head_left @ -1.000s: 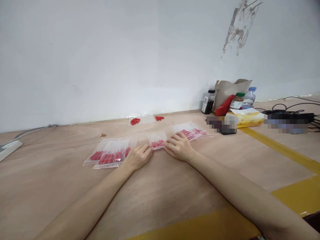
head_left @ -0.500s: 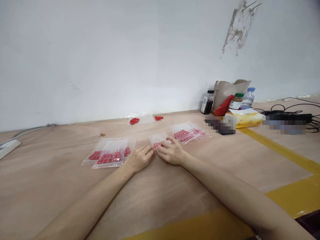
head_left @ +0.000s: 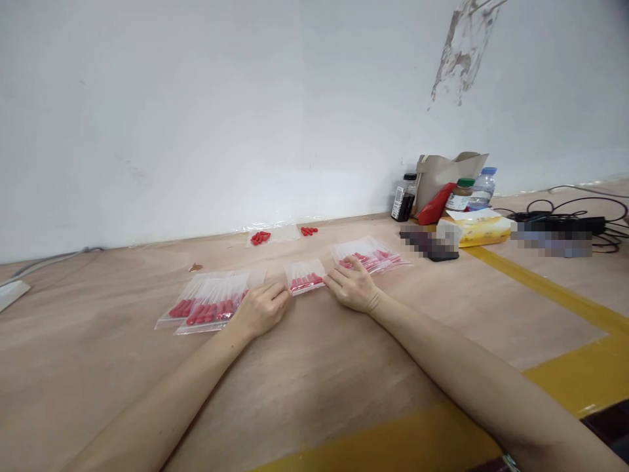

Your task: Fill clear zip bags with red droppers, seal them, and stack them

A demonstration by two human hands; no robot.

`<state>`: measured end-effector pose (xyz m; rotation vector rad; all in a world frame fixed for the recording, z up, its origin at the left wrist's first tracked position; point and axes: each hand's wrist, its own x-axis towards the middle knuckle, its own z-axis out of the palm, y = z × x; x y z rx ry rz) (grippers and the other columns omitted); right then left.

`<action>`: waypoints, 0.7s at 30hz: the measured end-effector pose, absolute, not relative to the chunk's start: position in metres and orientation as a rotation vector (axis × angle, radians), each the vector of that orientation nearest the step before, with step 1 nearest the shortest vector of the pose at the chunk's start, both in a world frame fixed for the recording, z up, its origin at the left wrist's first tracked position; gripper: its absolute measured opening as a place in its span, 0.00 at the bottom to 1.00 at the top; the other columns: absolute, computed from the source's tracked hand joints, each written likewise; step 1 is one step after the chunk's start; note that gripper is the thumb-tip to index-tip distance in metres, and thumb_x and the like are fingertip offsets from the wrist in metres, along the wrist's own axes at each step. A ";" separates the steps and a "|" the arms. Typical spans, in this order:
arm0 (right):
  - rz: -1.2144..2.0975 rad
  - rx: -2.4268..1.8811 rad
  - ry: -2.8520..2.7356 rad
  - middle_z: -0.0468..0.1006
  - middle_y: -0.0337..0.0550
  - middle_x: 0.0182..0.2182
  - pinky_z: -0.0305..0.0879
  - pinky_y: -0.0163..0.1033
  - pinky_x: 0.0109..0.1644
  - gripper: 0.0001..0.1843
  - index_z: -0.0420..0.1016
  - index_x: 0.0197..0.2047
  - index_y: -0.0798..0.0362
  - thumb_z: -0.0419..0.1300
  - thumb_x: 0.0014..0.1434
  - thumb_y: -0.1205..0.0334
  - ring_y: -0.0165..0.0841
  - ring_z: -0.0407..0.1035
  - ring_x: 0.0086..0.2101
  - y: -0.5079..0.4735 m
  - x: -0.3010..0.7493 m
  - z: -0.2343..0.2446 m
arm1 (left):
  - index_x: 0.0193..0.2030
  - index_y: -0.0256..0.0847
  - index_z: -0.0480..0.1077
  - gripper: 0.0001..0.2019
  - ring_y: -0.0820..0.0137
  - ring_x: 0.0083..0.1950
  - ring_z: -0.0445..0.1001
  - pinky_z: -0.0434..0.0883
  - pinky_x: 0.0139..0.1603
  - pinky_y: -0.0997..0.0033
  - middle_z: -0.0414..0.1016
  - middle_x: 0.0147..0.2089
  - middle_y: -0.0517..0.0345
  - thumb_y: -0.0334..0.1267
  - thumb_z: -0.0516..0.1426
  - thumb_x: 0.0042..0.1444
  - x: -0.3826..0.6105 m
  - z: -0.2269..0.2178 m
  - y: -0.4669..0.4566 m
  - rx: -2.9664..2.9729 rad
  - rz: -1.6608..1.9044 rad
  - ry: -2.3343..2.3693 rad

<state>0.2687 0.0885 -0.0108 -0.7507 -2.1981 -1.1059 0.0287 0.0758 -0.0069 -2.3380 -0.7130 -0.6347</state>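
Bag [head_left: 301, 270] of red pieces [head_left: 307, 282] is seen between two bag piles [head_left: 204, 311] on the worktop [head_left: 314, 373]; its near-left corner is pinched by the left hand [head_left: 265, 308], its right edge touched by the right hand [head_left: 352, 286], whose grip cannot be told.

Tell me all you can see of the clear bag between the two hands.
The clear bag is small, apparently thin plastic, with a row of red, rounded pieces towards its near edge and whitish streaks beyond them. It appears to lie on the brown tabletop. The left hand and right hand have fingertips at its sides; pinching is unclear.
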 end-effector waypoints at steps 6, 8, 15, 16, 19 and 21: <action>-1.073 -0.784 -2.175 0.67 0.38 0.22 0.47 0.43 0.47 0.15 0.66 0.25 0.55 0.47 0.60 0.64 0.27 0.57 0.26 0.093 0.273 -0.012 | 0.29 0.38 0.65 0.09 0.72 0.29 0.68 0.65 0.31 0.73 0.68 0.30 0.56 0.34 0.47 0.58 0.031 -0.004 0.070 -2.507 -0.744 -0.982; -1.040 -0.778 -2.155 0.67 0.38 0.22 0.47 0.43 0.47 0.15 0.65 0.24 0.55 0.47 0.60 0.62 0.27 0.57 0.26 0.092 0.274 -0.012 | 0.35 0.39 0.64 0.08 0.72 0.29 0.69 0.67 0.31 0.72 0.68 0.33 0.56 0.41 0.49 0.57 0.036 0.002 0.066 -2.670 -0.936 -1.295; -0.893 -0.571 -2.241 0.69 0.36 0.22 0.46 0.41 0.49 0.14 0.66 0.25 0.54 0.49 0.60 0.60 0.25 0.57 0.26 0.078 0.258 -0.011 | 0.50 0.39 0.57 0.21 0.69 0.32 0.74 0.71 0.37 0.67 0.72 0.34 0.53 0.45 0.55 0.52 0.055 0.014 0.065 -2.852 -2.245 -2.711; -0.851 -0.534 -2.294 0.69 0.36 0.23 0.46 0.40 0.49 0.14 0.67 0.25 0.54 0.49 0.59 0.58 0.26 0.58 0.27 0.077 0.257 -0.010 | 0.48 0.37 0.60 0.21 0.70 0.33 0.73 0.70 0.37 0.70 0.72 0.34 0.53 0.39 0.59 0.48 0.054 0.016 0.065 -2.820 -2.277 -2.747; -0.661 -0.677 -2.368 0.71 0.40 0.27 0.48 0.41 0.48 0.16 0.69 0.28 0.53 0.54 0.54 0.49 0.30 0.61 0.33 0.080 0.265 -0.003 | 0.45 0.37 0.64 0.22 0.72 0.31 0.73 0.69 0.32 0.75 0.73 0.32 0.56 0.32 0.62 0.41 0.039 0.033 0.069 -2.820 -1.994 -2.715; -0.520 -0.961 -2.298 0.72 0.45 0.35 0.48 0.44 0.48 0.18 0.71 0.34 0.53 0.56 0.49 0.46 0.35 0.61 0.40 0.086 0.279 0.001 | 0.46 0.39 0.64 0.24 0.71 0.31 0.72 0.68 0.30 0.75 0.73 0.32 0.57 0.35 0.63 0.39 0.017 0.053 0.072 -2.826 -1.739 -2.655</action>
